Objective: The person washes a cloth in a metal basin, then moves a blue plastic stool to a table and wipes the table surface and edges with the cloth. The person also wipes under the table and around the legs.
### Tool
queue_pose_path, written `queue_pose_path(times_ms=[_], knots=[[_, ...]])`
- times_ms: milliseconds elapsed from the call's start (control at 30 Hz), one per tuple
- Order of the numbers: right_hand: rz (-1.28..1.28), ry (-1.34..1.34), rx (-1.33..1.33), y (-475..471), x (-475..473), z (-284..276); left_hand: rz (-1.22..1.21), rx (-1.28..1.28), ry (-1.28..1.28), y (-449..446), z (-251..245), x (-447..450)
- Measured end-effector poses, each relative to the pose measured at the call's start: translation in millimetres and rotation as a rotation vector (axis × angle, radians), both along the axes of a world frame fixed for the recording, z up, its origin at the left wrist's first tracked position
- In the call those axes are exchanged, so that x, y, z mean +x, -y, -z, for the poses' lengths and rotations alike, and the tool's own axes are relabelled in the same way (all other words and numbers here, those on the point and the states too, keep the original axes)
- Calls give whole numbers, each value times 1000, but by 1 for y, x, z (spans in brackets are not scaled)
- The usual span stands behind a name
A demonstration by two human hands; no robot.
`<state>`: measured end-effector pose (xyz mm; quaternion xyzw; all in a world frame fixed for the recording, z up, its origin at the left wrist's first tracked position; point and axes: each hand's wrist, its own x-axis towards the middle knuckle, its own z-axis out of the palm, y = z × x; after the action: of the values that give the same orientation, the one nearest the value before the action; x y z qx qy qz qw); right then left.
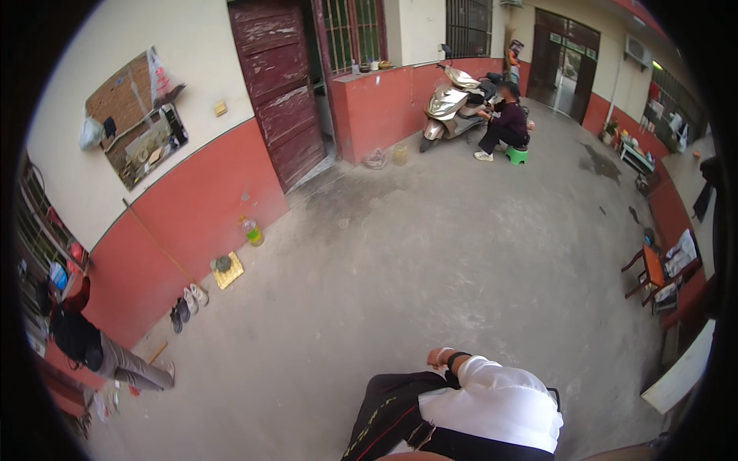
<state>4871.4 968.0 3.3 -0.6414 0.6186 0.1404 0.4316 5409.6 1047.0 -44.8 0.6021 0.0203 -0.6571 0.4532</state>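
My right hand (436, 358) is at the bottom centre, beyond the dark trouser leg (398, 397). It wears a pale bracelet and a black wristband (458, 358). Its fingers are small and partly turned away, so I cannot see whether it holds anything. Around that arm is a white sleeve (501, 397). Red and yellow trim runs along the dark trousers. My left hand is out of view. Before me stretches a grey concrete floor (403, 276).
A person (510, 121) sits on a green stool (516, 155) beside a motor scooter (452, 104). Another person (86, 334) stands by the left window. Shoes (189, 302), a plastic bottle (252, 231) and a gold mat (228, 272) line the wall. A wooden chair (654, 268) stands right.
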Motion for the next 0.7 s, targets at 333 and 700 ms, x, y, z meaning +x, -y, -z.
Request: queue_pose_path(times_ms=[333,700], knots=[[512,-119,313,-56,-57,67,-33,59,64,-87,-15,27],[478,192,195,82,11,-12,-494,-1,62,-184,9,-24]])
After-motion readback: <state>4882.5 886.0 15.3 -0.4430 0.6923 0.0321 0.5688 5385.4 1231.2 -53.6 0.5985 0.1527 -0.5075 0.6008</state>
